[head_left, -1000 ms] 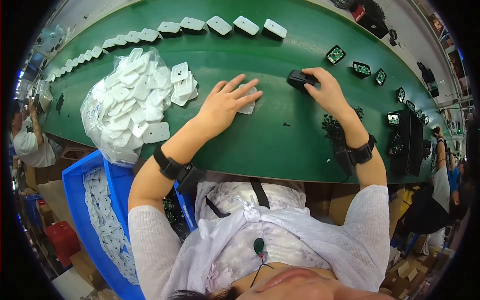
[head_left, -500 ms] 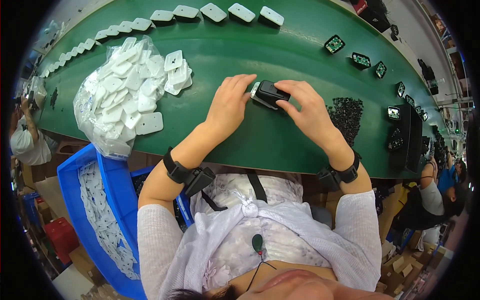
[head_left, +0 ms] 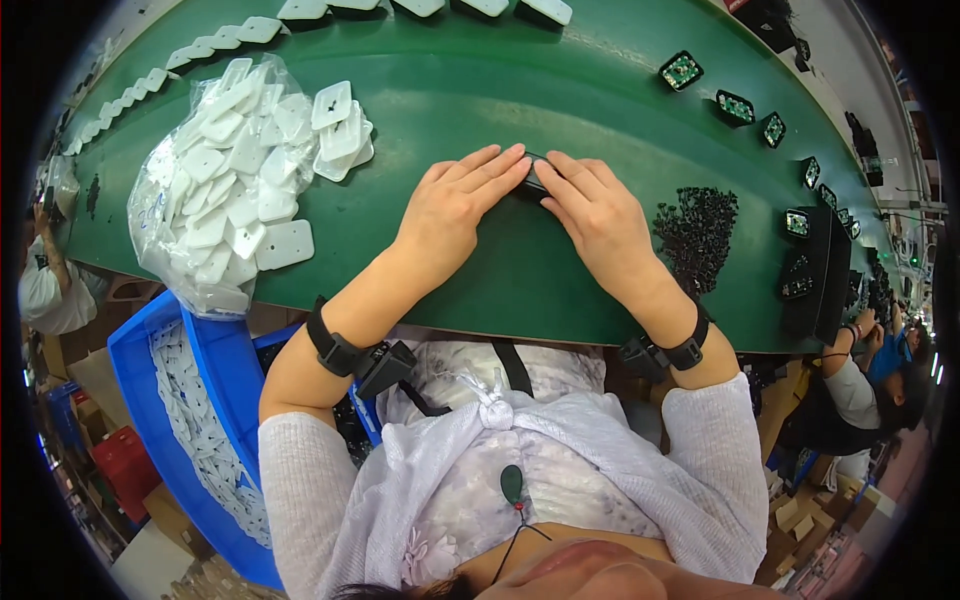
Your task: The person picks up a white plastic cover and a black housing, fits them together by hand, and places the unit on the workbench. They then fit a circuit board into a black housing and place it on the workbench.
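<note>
A small black plastic case (head_left: pixel 533 180) lies on the green table in front of me, mostly hidden under my fingers. My left hand (head_left: pixel 448 205) reaches over its left side, fingers together and bent onto it. From the other side my right hand (head_left: pixel 598 205) presses down with its fingers, the thumb at the near edge. My two sets of fingertips almost meet on top. Left of my hands, loose white plates (head_left: pixel 345 135) are stacked beside a clear bag (head_left: pixel 160 215) full of similar white plates (head_left: pixel 225 175). A pile of tiny black parts (head_left: pixel 695 235) lies right of my right hand.
White-topped cases (head_left: pixel 545 10) line the far edge. Open black cases with green circuit boards (head_left: pixel 682 70) curve along the right, near a black box (head_left: pixel 815 280). A blue bin (head_left: pixel 235 380) with white pieces stands below the table's left edge. Other people work at both sides.
My left hand has moved right onto the black case, and both hands have closed over it. The white lower part seen at its left is now covered. My view has shifted slightly.
</note>
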A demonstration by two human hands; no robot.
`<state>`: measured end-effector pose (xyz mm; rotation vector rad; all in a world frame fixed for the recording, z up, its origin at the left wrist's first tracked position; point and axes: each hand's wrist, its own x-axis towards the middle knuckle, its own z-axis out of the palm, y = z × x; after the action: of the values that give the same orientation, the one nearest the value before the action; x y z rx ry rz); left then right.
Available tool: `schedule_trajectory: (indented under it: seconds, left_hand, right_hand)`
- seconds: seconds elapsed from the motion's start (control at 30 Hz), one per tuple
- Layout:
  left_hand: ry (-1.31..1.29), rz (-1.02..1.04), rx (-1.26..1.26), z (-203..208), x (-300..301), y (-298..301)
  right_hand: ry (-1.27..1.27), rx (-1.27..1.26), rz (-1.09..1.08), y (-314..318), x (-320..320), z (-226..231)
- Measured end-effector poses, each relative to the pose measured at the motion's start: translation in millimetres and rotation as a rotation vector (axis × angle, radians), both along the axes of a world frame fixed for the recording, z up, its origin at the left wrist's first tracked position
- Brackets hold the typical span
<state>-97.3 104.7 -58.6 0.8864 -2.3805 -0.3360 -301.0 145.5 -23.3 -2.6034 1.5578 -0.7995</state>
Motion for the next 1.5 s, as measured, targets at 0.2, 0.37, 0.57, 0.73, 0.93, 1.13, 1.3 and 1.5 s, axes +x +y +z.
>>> schedule_trajectory:
  seconds: [0.2, 0.37, 0.57, 0.73, 0.93, 1.13, 1.3, 1.5]
  left_hand:
    - [-0.034, -0.021, -0.097, 0, -1, -7]
    - [0.136, 0.003, -0.002, 4, -19, -17]
    - [0.63, 0.047, 1.098, 24, -29, 2]
    - [0.726, -0.002, 1.218, 28, -33, 3]
    - [0.842, 0.021, 1.176, 12, -29, -9]
    - [0.691, 0.017, 1.141, 7, -31, -9]
    - [0.608, 0.098, 0.745, 9, -24, -6]
    - [0.259, 0.449, 0.008, 41, 25, -40]
  right_hand:
    - [-0.089, 0.073, 0.013, -5, -6, 0]
    - [-0.635, 0.527, -0.085, -24, -26, 6]
    - [-1.142, 0.701, 0.016, -11, -16, 18]
    - [-1.144, 0.662, -0.039, -16, -13, 19]
    - [-0.795, 0.456, -0.023, -68, -32, 29]
    - [-0.554, 0.307, -0.199, -167, -89, 6]
    - [-0.42, 0.603, -0.154, -223, -113, 0]
    - [-0.422, 0.671, -0.217, -237, -117, 4]
